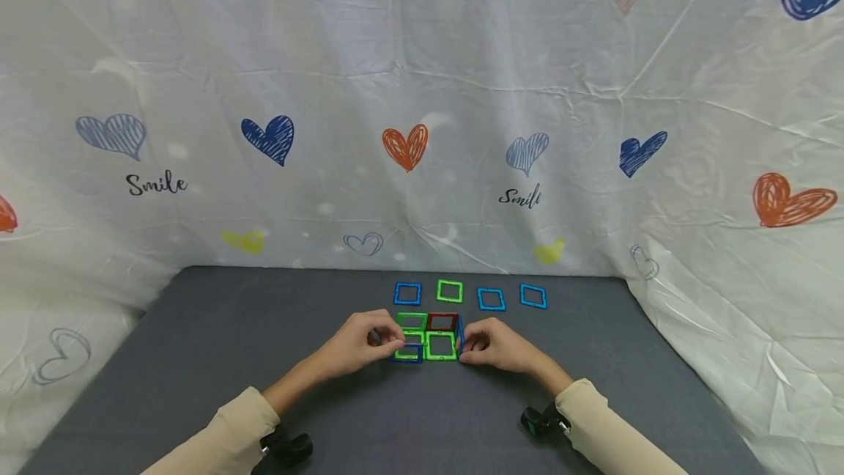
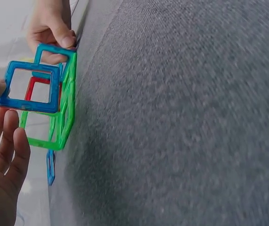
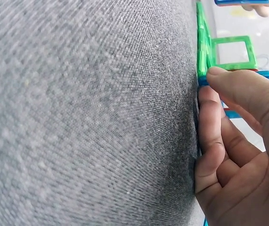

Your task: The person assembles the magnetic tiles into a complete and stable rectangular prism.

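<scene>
My left hand (image 1: 358,341) pinches a blue square magnetic tile (image 2: 28,105) between thumb and fingers, in front of a small assembly of tiles. Two green tiles (image 1: 440,358) lie side by side at the assembly's front; a further green tile (image 1: 412,315) and a red tile (image 1: 442,315) stand behind them. On the right side a blue tile (image 1: 461,328) stands upright, and my right hand (image 1: 496,347) pinches it by its edge. In the right wrist view the thumb (image 3: 233,82) presses at the corner where this blue tile meets the green one.
Behind the assembly lies a loose row: a blue tile (image 1: 407,303), a green tile (image 1: 450,301) and two more blue tiles (image 1: 491,309). All rest on a dark grey tabletop (image 1: 264,314). A white curtain (image 1: 461,42) with printed hearts hangs beyond the table's back edge.
</scene>
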### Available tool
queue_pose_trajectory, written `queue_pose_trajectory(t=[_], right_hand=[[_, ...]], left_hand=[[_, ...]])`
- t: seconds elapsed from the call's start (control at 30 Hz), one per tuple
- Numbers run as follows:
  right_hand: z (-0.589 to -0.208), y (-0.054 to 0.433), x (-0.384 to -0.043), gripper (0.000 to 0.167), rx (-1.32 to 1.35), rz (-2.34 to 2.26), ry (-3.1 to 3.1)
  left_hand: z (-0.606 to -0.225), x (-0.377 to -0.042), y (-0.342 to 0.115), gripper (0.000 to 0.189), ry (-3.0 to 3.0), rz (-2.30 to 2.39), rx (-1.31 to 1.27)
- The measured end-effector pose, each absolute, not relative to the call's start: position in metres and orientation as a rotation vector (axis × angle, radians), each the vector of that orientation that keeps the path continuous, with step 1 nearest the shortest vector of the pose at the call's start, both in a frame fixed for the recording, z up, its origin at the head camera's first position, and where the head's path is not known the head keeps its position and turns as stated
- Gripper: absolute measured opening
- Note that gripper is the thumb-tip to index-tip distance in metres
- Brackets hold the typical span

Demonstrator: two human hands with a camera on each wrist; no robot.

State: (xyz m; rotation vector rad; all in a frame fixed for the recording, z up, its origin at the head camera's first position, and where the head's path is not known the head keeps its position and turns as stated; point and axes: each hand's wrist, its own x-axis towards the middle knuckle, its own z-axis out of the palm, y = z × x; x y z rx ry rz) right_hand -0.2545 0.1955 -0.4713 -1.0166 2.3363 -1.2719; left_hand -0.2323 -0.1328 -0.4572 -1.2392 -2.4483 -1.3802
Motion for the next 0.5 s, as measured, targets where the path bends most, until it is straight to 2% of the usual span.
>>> queue_pose_trajectory(t=[0.5], right_hand=[[-0.472,0.196,-0.254,0.004,-1.036,-1.271,2.341]], left_hand=[[-0.465,-0.235,-0.104,0.003,-2.439,-1.376,-1.266]])
